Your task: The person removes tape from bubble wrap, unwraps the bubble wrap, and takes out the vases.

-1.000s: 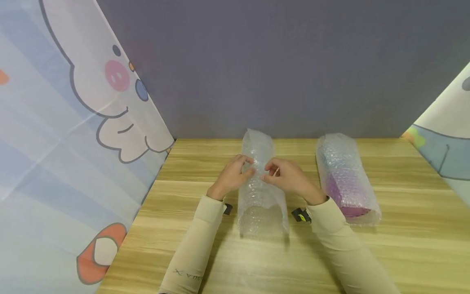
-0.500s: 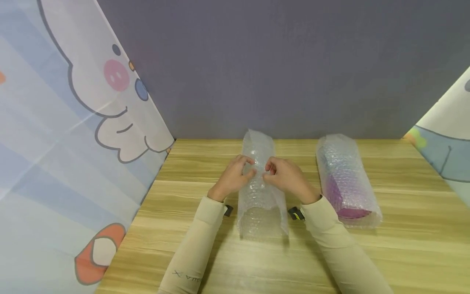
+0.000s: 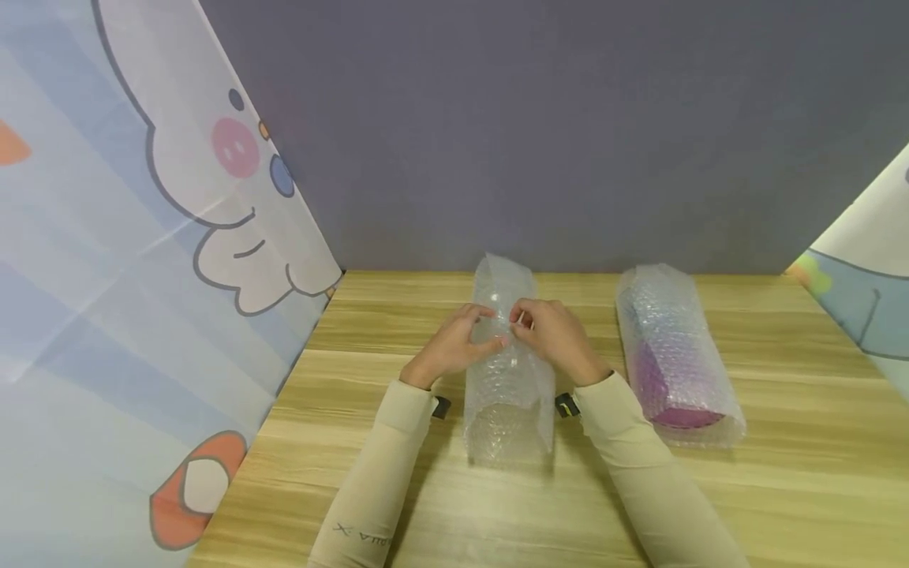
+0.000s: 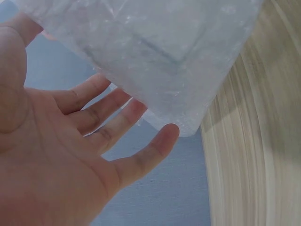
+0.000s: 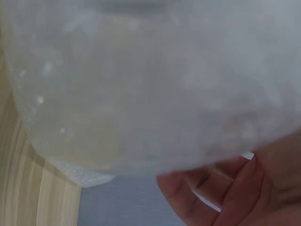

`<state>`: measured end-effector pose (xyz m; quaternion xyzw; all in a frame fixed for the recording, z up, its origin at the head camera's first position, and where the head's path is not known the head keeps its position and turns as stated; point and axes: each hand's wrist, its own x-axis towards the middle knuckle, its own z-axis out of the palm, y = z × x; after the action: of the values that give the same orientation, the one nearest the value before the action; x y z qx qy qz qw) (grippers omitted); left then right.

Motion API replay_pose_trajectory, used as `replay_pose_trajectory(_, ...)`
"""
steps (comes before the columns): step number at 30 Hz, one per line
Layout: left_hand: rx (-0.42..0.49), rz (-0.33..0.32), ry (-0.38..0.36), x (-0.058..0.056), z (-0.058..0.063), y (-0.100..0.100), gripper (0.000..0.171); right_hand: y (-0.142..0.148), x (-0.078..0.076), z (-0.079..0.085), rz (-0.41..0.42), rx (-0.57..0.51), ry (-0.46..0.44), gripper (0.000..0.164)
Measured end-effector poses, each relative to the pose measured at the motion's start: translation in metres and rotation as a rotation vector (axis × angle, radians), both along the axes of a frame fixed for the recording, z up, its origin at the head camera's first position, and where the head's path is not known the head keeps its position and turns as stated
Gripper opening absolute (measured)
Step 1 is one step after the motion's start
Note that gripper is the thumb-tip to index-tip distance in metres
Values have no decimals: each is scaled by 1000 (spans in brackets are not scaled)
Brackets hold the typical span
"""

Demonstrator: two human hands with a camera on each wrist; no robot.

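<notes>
A clear bubble wrap roll (image 3: 507,386) lies lengthwise on the table, its near end gaping and its far end reaching the table's back edge. My left hand (image 3: 449,343) rests along its left side, thumb over the top. In the left wrist view the left fingers (image 4: 117,125) are spread, tips at the edge of the wrap. My right hand (image 3: 557,335) pinches the wrap near its top middle between thumb and forefinger. The right wrist view shows curled right fingers (image 5: 207,188) under the wrap's edge; the pinched spot is hidden there.
A second bubble-wrapped bundle (image 3: 678,363) with something purple and bluish inside lies to the right. The wood-grain table (image 3: 497,513) meets a grey wall panel (image 3: 533,142) at the back. A cartoon-printed sheet (image 3: 121,260) hangs on the left.
My right hand has shifted slightly left, closer to the left hand, and its thumb and forefinger have come together. The left thumb reaches further over the wrap. The view has shifted a little.
</notes>
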<state>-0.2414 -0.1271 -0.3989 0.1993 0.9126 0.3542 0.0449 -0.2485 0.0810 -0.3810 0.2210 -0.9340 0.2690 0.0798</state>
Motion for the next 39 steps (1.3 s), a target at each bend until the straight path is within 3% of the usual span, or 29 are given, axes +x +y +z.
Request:
replay_pose_trajectory(9, 1, -8, -3, 0, 1, 5, 72, -1, -6, -1, 30, 10, 76, 9)
replay_pose_trajectory(19, 17, -25, 10, 1, 2, 8, 74, -3, -10, -7, 69, 61, 254, 8)
replay_pose_trajectory(28, 10, -28, -12, 1, -4, 8, 75, -5, -10, -15, 81, 79, 254, 10)
replay_pose_trajectory(39, -11, -28, 26, 0, -3, 5, 74, -8, -13, -20, 93, 80, 269, 12)
